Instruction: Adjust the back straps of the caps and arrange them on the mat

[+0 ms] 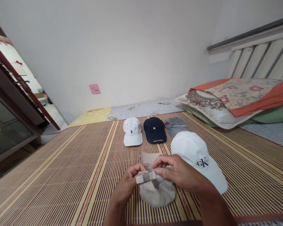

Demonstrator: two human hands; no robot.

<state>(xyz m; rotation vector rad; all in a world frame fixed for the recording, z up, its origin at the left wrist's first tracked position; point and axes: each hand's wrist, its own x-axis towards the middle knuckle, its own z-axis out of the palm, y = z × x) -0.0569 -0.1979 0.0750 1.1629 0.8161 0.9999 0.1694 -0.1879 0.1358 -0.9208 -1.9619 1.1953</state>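
Observation:
A beige baseball cap (157, 195) lies on the striped bamboo mat with its brim pointing away from me. My left hand (129, 180) pinches the cap's back strap near its metal buckle. On the other side of the strap, my right hand (171, 169) grips it between thumb and fingers, covering part of the cap. Just right of my right hand rests a white cap with CK lettering (191, 146). Farther off sit a white cap with a small dark logo (132, 130), a navy cap (154, 129) and a grey cap (178, 125).
The bamboo mat (61, 169) covers the bed. Pillows and folded bedding (245, 94) are piled at the right, below a radiator (261, 58). A pink note (94, 88) is stuck on the wall. A doorway stands at the far left.

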